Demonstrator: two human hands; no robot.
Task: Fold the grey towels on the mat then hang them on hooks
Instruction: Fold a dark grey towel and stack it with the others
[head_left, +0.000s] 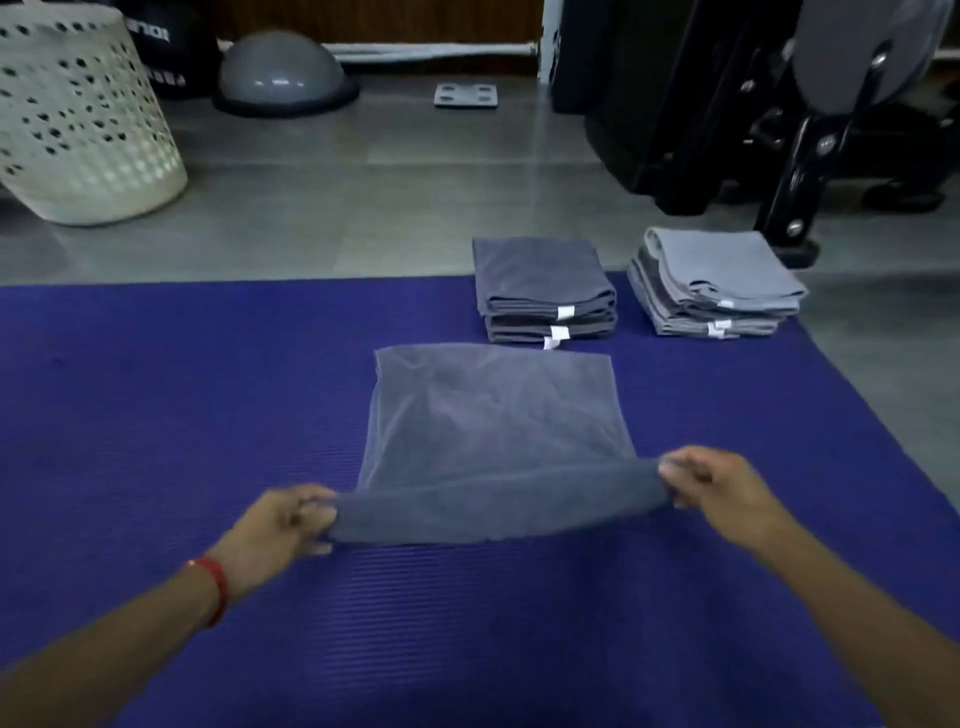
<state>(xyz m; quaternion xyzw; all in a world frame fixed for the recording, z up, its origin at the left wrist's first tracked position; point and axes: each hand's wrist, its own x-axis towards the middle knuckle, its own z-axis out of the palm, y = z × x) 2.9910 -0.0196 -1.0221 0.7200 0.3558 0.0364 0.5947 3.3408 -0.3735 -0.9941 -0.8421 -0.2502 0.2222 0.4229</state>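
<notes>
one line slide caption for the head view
Both hands, left hand and right hand, lift the near edge of a grey towel on the purple mat.

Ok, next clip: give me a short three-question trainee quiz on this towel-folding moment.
1. True or false: both the left hand and the right hand grip the near edge of the grey towel spread on the purple mat.
2. How many stacks of folded towels lie past it? A) one B) two C) three
3. Fill in: the dark folded stack sits to the ____ of the lighter folded stack.

Key: 1 true; 2 B; 3 left
</notes>
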